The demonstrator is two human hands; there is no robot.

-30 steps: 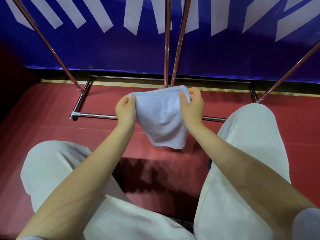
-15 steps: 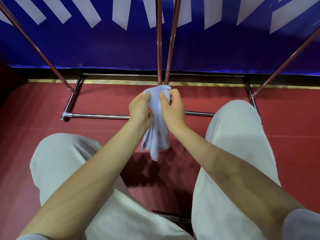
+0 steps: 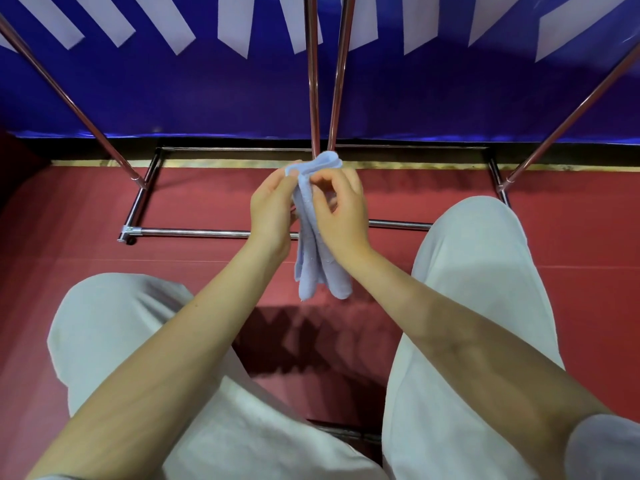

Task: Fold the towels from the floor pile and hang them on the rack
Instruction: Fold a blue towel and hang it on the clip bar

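Seated person, head view. The towel [image 3: 313, 237] hangs in mid-air between the knees [image 3: 478, 258], above the red floor [image 3: 52, 237] and in front of the rack [image 3: 207, 233]. A second ago it was spread flat between two hands held apart; the hands have since come together, so the cloth is now doubled into a narrow strip with its fold at the top and its free ends hanging down. The left hand [image 3: 272, 209] pinches the top edge between thumb and fingers; the right hand [image 3: 341, 211] pinches the same edge from the other side. One fold thus appears complete; hanging on the rack is not yet done. The floor pile is out of view.
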